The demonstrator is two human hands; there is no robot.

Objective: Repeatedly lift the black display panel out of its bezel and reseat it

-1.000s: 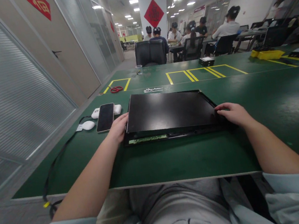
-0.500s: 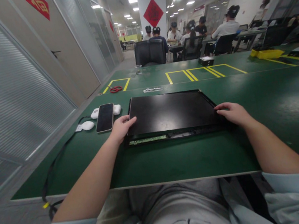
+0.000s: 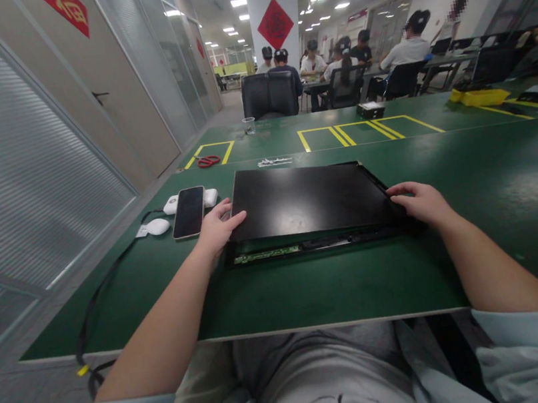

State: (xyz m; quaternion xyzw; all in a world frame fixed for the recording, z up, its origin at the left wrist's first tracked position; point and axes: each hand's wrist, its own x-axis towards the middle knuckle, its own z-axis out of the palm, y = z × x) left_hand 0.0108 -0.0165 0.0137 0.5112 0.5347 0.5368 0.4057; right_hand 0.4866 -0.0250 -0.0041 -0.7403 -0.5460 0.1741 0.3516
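A flat, black, glossy screen panel lies tilted over a black frame, its left side raised higher than its right. My left hand holds the panel's left edge, thumb on top and fingers at the side, partly hidden. At the right edge, my right hand has thumb and fingers pinched on the panel near the frame's side. A narrow green circuit board shows in the frame's near side, below the panel's front edge.
Left of the panel, a phone rests over a white device, beside a white rounded piece on a black cord. Red-handled scissors, small silvery strips, a clear cup, a black box and a yellow object lie farther back.
The panel's left side has risen a little, tilting it and widening the gap above the frame's near edge. My left hand has gone up slightly with it; my right hand has barely moved.
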